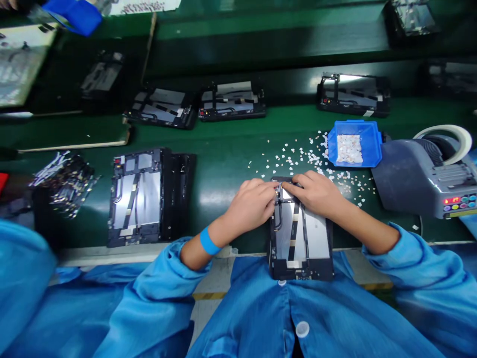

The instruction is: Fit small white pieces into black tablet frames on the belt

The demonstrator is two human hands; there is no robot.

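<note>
An opened tablet chassis [301, 238] lies in front of me, its near end over the bench edge against my blue smock. My left hand [253, 204] rests on its far left corner with fingers curled and pinched. My right hand [316, 191] covers the far right corner, fingers pressed down on the chassis beside the left fingertips. Whatever small part sits between the fingertips is hidden. A blue band circles my left wrist.
A blue bin [354, 144] of small white pieces stands beyond my hands, with several pieces scattered on the green mat [223, 159]. A grey tape dispenser [425, 174] sits at right. Another chassis [139, 196] lies at left; more [233, 102] lie on the far belt.
</note>
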